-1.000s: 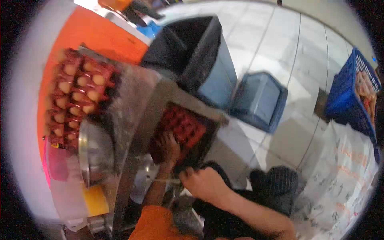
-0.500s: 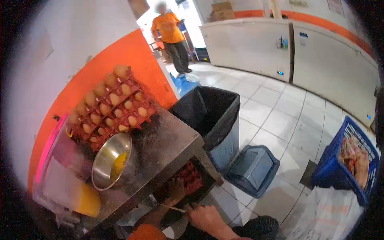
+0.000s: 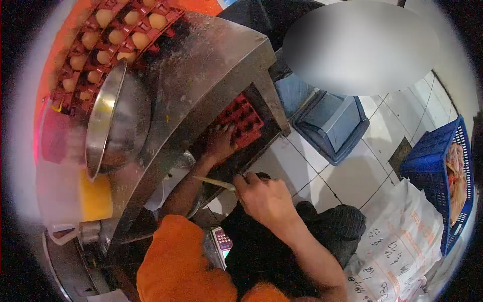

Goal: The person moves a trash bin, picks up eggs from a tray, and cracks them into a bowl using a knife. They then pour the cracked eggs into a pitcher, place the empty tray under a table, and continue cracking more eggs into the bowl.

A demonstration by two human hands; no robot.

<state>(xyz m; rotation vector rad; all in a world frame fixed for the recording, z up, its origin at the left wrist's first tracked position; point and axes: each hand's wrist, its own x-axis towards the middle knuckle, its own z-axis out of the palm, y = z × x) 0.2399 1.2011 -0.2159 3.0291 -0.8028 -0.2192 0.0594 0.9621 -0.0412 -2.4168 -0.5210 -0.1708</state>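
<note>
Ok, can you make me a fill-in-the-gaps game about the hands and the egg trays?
1. The right hand holds a thin stick, and the left hand touches the lower tray, which is coloured ____.
2. The top tray on the table is full of ____.
3. The basket on the floor is coloured ____.
Missing words: red, eggs, blue.
</note>
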